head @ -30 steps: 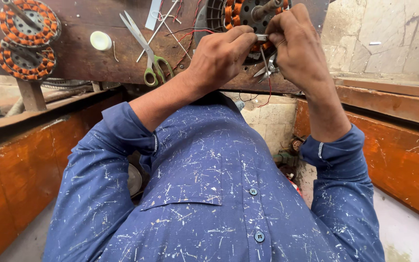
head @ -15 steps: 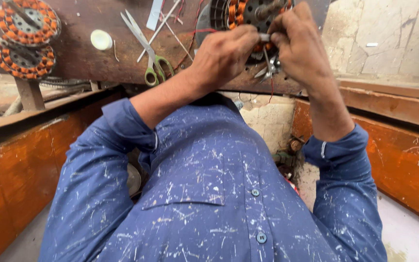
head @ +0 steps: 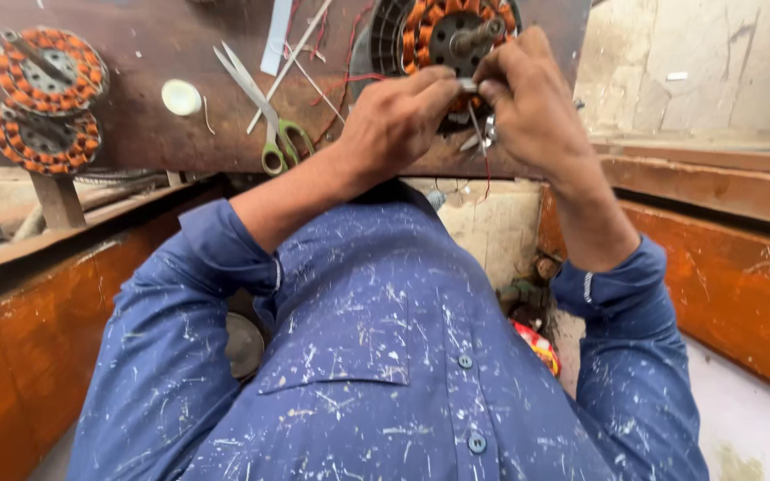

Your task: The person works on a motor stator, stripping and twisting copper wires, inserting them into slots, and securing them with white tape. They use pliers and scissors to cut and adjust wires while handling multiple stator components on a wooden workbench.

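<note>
A round motor stator (head: pixel 443 31) with orange copper windings and a central shaft lies on a dark wooden bench (head: pixel 135 134). My left hand (head: pixel 398 120) and my right hand (head: pixel 532 102) meet just in front of it, fingertips pinched together on a small grey piece with thin wires hanging below. A small metal tool (head: pixel 479 134) hangs under my right hand. What exactly sits between the fingers is too small to tell.
Green-handled scissors (head: pixel 265 111) lie left of my hands. Two more wound stators (head: pixel 46 102) sit at the bench's far left, a white round cap (head: pixel 180 96) beside them. Orange wooden panels (head: pixel 733 285) flank me; clutter lies on the floor (head: pixel 532 307).
The view has tilted down slightly, showing more of the stator. Both hands stay pinched together at its front edge, shifting only a little.
</note>
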